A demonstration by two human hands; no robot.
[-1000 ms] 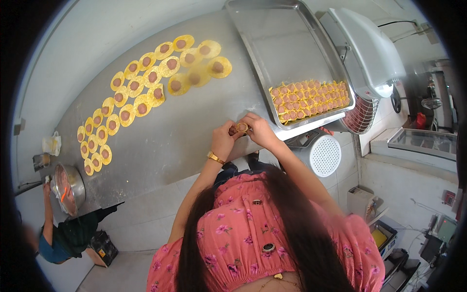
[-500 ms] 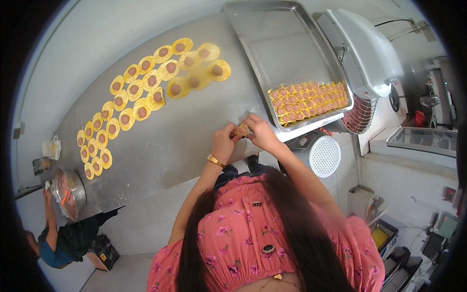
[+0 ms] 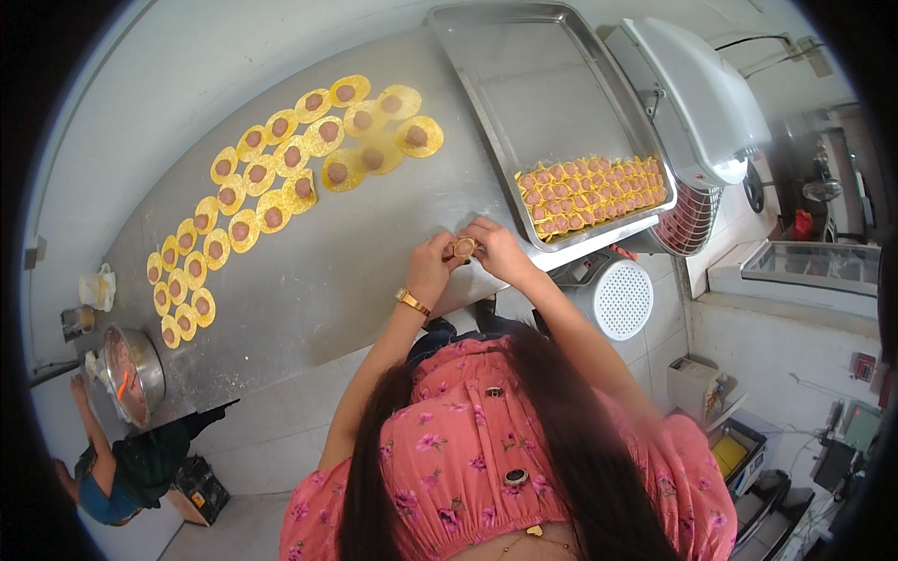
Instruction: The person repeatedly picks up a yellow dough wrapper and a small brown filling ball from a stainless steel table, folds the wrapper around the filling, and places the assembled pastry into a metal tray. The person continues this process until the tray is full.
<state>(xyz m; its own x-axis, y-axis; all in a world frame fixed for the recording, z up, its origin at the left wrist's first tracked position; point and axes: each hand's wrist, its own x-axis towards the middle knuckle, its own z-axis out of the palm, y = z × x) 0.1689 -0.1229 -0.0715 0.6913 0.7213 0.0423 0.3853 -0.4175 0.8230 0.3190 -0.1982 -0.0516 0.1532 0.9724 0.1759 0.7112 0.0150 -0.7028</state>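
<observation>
Between the fingertips of both my hands is a small open-topped dumpling (image 3: 464,249) with a yellow wrapper, held over the near edge of the steel table (image 3: 327,271). My left hand (image 3: 430,269) pinches it from the left. My right hand (image 3: 499,252) closes on it from the right. Several flat, round yellow wrappers (image 3: 241,229), each with a ball of pink meat filling, lie in rows at the left and far side of the table. To the right, a steel tray (image 3: 479,101) holds packed rows of shaped dumplings (image 3: 591,194) at its near end.
A metal bowl of pink filling (image 3: 140,374) stands at the table's left end, beside a co-worker's arm (image 3: 94,421). Past the tray are a white machine (image 3: 692,103) and a wire-guarded fan (image 3: 690,222). A round perforated white top (image 3: 624,299) sits below the tray.
The dumpling has turned slightly between my fingers, its round rim now showing more. The co-worker's hand has moved back from the bowl's side. The wrappers and tray have stayed put.
</observation>
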